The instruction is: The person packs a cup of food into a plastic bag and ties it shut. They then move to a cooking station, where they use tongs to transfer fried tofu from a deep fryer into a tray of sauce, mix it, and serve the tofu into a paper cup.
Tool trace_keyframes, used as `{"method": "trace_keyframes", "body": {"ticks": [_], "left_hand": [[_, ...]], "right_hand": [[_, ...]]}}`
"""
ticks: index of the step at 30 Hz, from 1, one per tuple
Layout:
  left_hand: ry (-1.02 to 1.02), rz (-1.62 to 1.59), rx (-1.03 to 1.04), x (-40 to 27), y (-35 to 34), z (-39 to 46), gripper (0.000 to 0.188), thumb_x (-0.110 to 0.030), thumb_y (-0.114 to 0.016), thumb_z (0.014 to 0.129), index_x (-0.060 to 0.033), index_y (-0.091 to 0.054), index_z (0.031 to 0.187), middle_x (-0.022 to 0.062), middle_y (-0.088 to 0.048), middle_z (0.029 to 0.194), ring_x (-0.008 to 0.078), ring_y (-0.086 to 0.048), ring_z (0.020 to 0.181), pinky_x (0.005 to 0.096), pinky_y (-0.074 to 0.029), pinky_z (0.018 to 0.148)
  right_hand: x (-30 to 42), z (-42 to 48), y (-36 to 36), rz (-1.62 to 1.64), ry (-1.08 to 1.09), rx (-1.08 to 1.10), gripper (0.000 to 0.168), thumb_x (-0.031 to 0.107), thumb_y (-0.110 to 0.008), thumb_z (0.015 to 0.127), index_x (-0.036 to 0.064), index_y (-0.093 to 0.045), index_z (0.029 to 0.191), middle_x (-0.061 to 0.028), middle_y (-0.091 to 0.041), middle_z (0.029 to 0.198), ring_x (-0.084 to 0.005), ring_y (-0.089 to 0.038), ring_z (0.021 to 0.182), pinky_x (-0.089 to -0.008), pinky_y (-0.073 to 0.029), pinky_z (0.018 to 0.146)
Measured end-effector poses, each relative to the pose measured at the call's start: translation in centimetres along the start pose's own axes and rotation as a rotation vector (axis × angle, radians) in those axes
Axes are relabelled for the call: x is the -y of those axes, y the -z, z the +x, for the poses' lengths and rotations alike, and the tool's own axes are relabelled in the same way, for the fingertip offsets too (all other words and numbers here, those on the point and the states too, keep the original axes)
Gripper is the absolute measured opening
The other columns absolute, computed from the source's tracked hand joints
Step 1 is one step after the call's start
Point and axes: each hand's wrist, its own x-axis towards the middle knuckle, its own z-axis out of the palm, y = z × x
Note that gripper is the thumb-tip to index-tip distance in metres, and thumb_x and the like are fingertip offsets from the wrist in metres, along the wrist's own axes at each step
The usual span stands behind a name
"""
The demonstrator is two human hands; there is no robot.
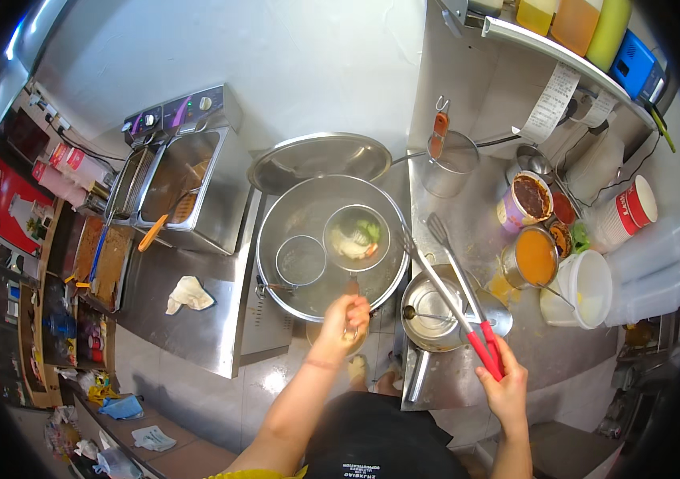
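Observation:
My left hand (343,323) grips the handle of a wire-mesh noodle strainer (357,208), whose basket sits in a large steel pot (283,209). Leafy greens (367,230) and pale food with a bit of orange (352,246) lie in that basket. A second round strainer (301,260) hangs inside the pot on the left, with no food visible in it. In my right hand (506,386) are metal tongs (448,287) with red handles. Their jaws are spread apart, with nothing between them, above the steel counter and a saucepan (430,305) holding a ladle.
Behind the pot leans its steel lid (322,157). To the left stand a deep fryer (208,185) and a crumpled cloth (189,294). On the right counter are a mesh strainer (451,164), a pot of orange sauce (534,257), a white bucket (585,290) and stacked paper cups (627,206).

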Motion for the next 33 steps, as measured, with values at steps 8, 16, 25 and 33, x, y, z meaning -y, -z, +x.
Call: {"method": "trace_keyframes", "body": {"ticks": [8, 16, 25, 33], "left_hand": [[0.068, -0.095, 0.021, -1.3, 2.3, 1.8, 0.014, -0.012, -0.043, 0.087, -0.0048, -0.04, 0.075, -0.0006, -0.038, 0.056, 0.0094, -0.038, 0.044, 0.0199, -0.035, 0.04], [-0.097, -0.269, -0.141, -3.0, 4.1, 4.8, 0.016, -0.007, -0.052, 0.083, 0.0068, -0.045, 0.084, 0.0061, -0.048, 0.064, 0.0143, -0.05, 0.05, 0.0214, -0.048, 0.048], [-0.384, -0.105, -0.222, -4.3, 10.1, -0.2, 0.038, -0.036, -0.045, 0.09, -0.0013, -0.055, 0.104, 0.02, -0.061, 0.098, 0.0228, -0.064, 0.079, 0.0264, -0.055, 0.065], [-0.481, -0.114, -0.572, 1.6, 18.6, -10.6, 0.046, -0.035, -0.059, 0.084, -0.0169, -0.049, 0.126, 0.0132, -0.065, 0.093, 0.0207, -0.063, 0.082, 0.0322, -0.052, 0.076]], "right_hand": [[0.6, 6.2, -8.9, -0.476, 0.176, 0.229, 0.046, 0.02, -0.062, 0.076, 0.003, -0.049, 0.117, -0.0209, -0.062, 0.083, -0.0378, -0.06, 0.073, -0.0438, -0.048, 0.064], [-1.6, 11.6, -9.3, -0.326, 0.258, 0.355, 0.057, 0.029, -0.056, 0.083, 0.008, -0.037, 0.132, -0.0217, -0.056, 0.104, -0.0351, -0.059, 0.089, -0.0416, -0.048, 0.077], [-21.5, 15.1, 25.5, -0.283, -0.226, -0.066, 0.04, 0.023, -0.062, 0.081, 0.002, -0.052, 0.114, -0.0143, -0.064, 0.087, -0.0224, -0.062, 0.075, -0.0323, -0.049, 0.069], [-30.7, 19.9, 20.5, -0.746, -0.176, 0.429, 0.086, 0.045, -0.075, 0.06, 0.004, -0.039, 0.127, -0.0221, -0.043, 0.123, -0.0372, -0.044, 0.113, -0.0414, -0.037, 0.094]]}}
